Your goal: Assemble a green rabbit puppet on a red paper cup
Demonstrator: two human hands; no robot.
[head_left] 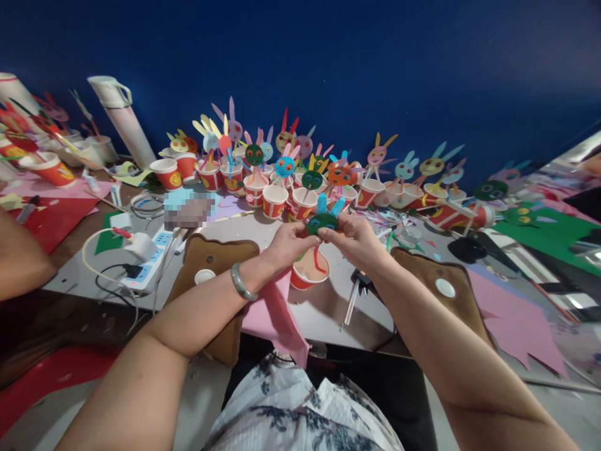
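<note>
Dim, soft light leaves the smooth dark-blue wall (328, 62) murky; faint shadows fall near the front edge of the pale grey counter (323, 322). Wide-angle stretching and blur smear its left and right ends — pixelation masks one patch.

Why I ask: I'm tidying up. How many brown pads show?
2: one brown pad partly behind the left forearm, another partly behind the right forearm; others may be hidden.

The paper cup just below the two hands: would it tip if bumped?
The paper cup looks thin-walled, so it is probably light and easily dented. The slim red strip reaching into it likely adds little weight. A similar cup lying on its side further right suggests it could tip.
</note>
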